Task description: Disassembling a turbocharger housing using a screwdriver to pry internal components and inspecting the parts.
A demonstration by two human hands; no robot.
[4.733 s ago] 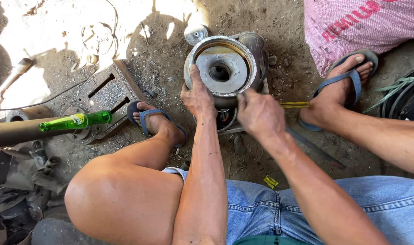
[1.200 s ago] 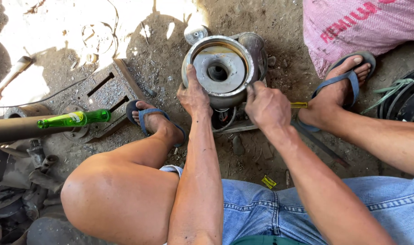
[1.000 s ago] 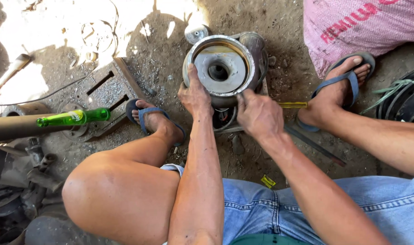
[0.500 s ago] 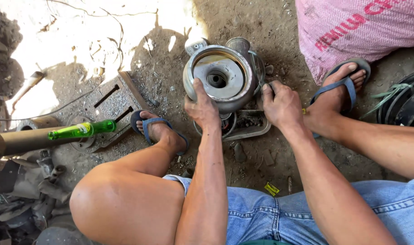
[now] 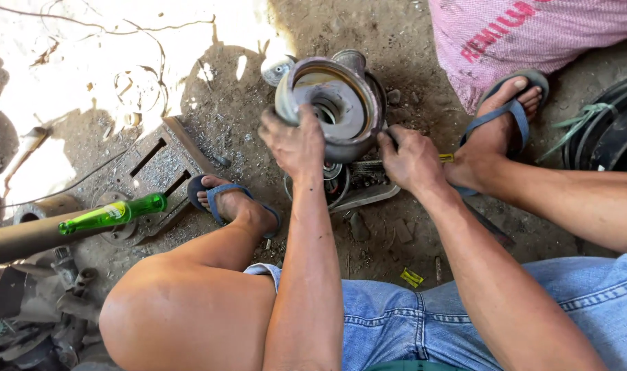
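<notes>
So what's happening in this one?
A person sits on dirt ground with a round metal housing between their feet. The left hand grips its near rim, tilting it up, while the right hand is down at its right side, by the base plate underneath. A green glass bottle lies to the left on a slotted metal plate, and a pink sack sits at the top right.

the left hand [image 5: 296, 141] covers the near rim of the round metal housing [image 5: 337, 103]. the right hand [image 5: 409, 159] hides what its fingers hold beside the housing, so its grip cannot be told. the pink sack [image 5: 533, 31] is cut off at the top edge. the black tyre [image 5: 612, 130] runs off the right edge.
</notes>
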